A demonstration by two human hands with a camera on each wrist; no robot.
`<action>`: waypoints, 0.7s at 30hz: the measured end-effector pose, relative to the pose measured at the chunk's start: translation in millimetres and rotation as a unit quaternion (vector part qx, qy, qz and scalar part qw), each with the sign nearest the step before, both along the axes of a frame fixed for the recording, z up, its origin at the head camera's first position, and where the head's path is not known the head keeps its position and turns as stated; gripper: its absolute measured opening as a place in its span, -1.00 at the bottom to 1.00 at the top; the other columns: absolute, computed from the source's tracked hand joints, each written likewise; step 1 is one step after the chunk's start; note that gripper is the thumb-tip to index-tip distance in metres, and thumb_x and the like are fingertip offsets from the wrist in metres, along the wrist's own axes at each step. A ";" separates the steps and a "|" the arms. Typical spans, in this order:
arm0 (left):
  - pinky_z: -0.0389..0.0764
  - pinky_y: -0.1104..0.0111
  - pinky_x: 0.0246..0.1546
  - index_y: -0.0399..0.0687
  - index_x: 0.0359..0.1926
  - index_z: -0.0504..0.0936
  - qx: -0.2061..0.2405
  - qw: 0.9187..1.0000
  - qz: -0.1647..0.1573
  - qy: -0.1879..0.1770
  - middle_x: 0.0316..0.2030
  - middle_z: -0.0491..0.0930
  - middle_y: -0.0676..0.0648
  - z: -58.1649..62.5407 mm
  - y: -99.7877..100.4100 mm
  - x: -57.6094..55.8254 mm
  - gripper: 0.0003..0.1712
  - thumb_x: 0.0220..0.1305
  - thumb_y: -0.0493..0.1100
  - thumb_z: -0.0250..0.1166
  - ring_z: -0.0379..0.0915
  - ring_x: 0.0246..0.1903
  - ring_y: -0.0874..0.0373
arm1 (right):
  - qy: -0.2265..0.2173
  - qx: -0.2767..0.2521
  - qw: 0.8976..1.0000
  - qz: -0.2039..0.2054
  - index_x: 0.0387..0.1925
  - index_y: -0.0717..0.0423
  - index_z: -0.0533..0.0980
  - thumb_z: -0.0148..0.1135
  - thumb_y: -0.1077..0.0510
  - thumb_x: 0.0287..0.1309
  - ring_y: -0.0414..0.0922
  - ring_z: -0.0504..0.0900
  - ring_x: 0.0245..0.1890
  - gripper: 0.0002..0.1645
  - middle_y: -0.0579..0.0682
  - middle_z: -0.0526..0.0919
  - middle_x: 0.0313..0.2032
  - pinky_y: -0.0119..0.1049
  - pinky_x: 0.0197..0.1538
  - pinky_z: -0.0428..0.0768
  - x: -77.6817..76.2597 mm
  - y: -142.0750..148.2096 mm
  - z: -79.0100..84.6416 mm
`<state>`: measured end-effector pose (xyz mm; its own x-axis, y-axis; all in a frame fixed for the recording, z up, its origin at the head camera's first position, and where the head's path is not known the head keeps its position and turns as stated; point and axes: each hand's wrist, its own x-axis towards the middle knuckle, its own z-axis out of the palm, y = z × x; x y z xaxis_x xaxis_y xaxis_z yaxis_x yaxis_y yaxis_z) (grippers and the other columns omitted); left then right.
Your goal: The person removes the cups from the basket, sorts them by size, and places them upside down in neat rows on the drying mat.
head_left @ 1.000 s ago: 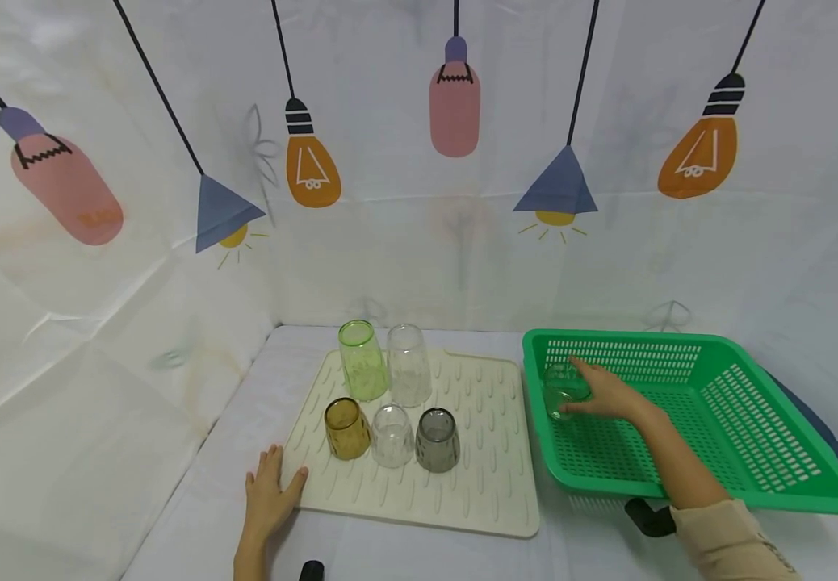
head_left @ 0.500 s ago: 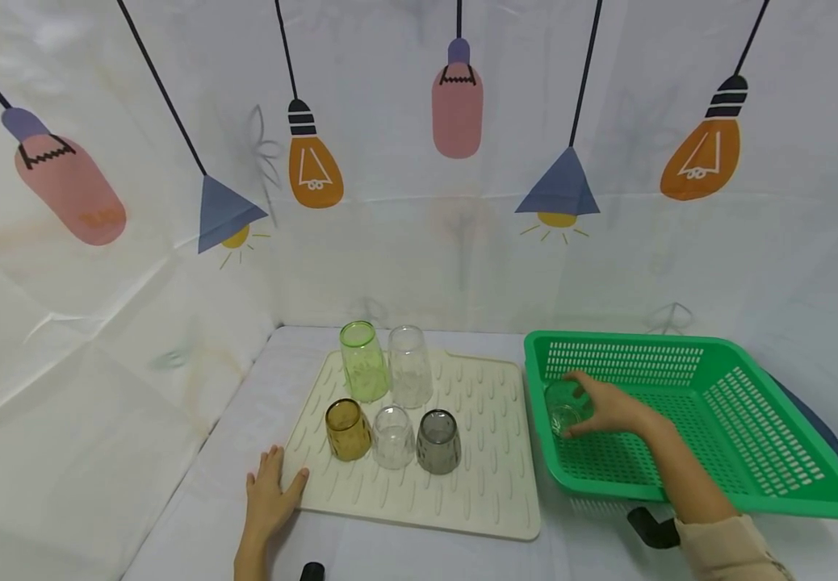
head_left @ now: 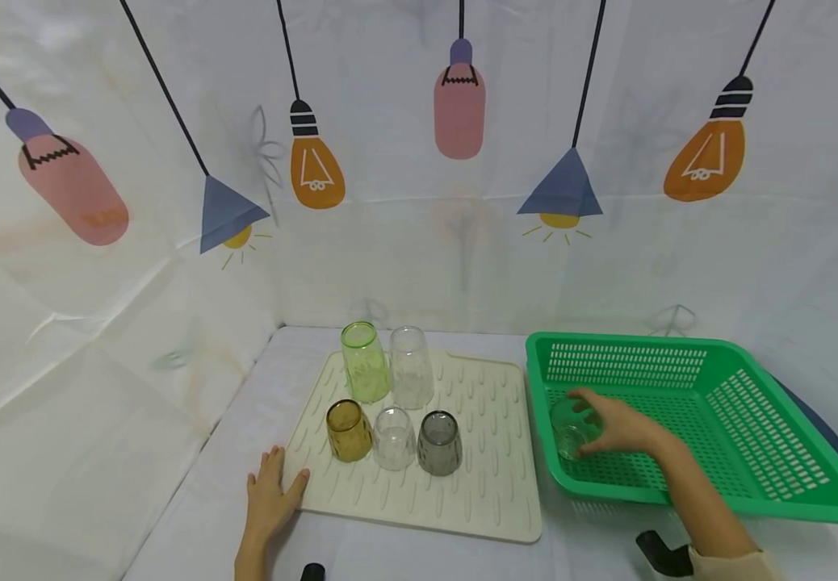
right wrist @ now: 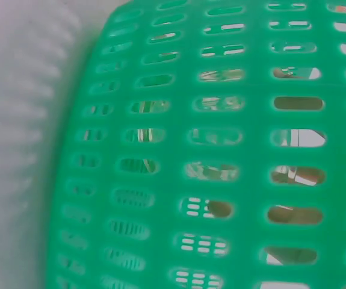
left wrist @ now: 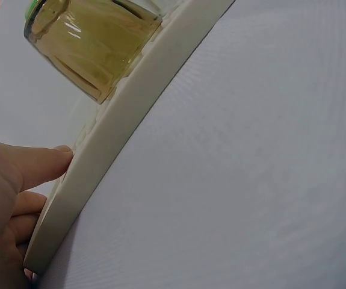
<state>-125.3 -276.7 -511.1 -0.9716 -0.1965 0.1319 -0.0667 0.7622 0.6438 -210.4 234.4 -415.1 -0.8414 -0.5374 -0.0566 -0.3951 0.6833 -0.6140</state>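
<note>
In the head view my left hand [head_left: 270,494] rests at the near left corner of a cream drying mat [head_left: 488,484]. Its fingers lie straight along the mat's left edge, and its thumb is on top. Upside-down glasses stand there: an amber one [left wrist: 94,45], a short clear one [head_left: 394,442], a smoky grey one [head_left: 439,448], a tall green one [head_left: 366,367] and a tall clear one [head_left: 411,371]. Inside the green plastic basket [head_left: 710,508], my right hand [head_left: 618,424] grips a clear glass [head_left: 570,440] between thumb and fingers, near the left wall.
In the right wrist view the basket's slotted wall [right wrist: 251,156] fills most of the picture, with the hand and glass showing only through slots. A white cloth [head_left: 361,549] covers the table. Behind it hangs a white sheet [head_left: 404,250] printed with lamps and bulbs.
My right hand and the clear glass have moved toward the near side of the basket. My left hand and the glasses on the mat stay where they were.
</note>
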 end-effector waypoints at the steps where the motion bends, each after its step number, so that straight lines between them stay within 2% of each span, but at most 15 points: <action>1: -0.19 -0.35 0.21 -0.70 0.22 0.14 0.000 1.000 0.000 0.000 0.25 0.06 -0.61 0.2 0.2 -0.1 -0.23 0.22 -0.14 0.18 -0.12 0.29 -0.50 | -0.001 -0.004 1.000 0.001 0.23 0.47 0.14 0.54 0.09 -0.23 0.37 0.51 -0.08 0.09 0.46 0.45 0.00 0.12 -0.17 0.60 1.9 0.5 -0.3; 8: -0.17 -0.36 0.21 -0.71 0.21 0.15 -0.004 1.000 0.001 0.006 0.24 0.07 -0.61 -0.1 -0.2 -0.3 -0.23 0.21 -0.15 0.18 -0.11 0.28 -0.51 | 0.006 -0.010 1.000 -0.024 0.19 0.45 0.20 0.55 0.00 -0.26 0.35 0.53 -0.08 0.08 0.44 0.47 0.01 0.12 -0.14 0.60 9.4 1.6 -3.9; 15: -0.19 -0.34 0.23 -0.71 0.21 0.14 0.000 1.000 0.002 0.005 0.25 0.06 -0.61 -1.8 0.1 -0.2 -0.24 0.22 -0.15 0.17 -0.11 0.28 -0.50 | 0.050 -0.030 0.998 -0.035 0.12 0.47 0.28 0.56 0.02 -0.28 0.29 0.52 -0.06 0.00 0.40 0.48 0.01 0.07 -0.12 0.60 15.2 1.6 -4.7; 21: -0.19 -0.33 0.23 -0.71 0.21 0.15 0.004 1.000 0.001 0.006 0.25 0.07 -0.61 -2.1 -0.2 0.7 -0.23 0.21 -0.14 0.18 -0.11 0.28 -0.50 | 0.087 -0.066 0.992 -0.059 0.16 0.42 0.27 0.54 0.06 -0.21 0.31 0.49 0.00 -0.05 0.39 0.49 0.03 0.06 -0.10 0.61 22.3 2.8 -2.4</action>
<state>-124.6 -276.9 -513.2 -0.9696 -0.1991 0.1425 -0.0600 0.7576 0.6500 -188.2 237.3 -417.5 -0.8894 -0.4282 0.1603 -0.4261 0.6490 -0.6303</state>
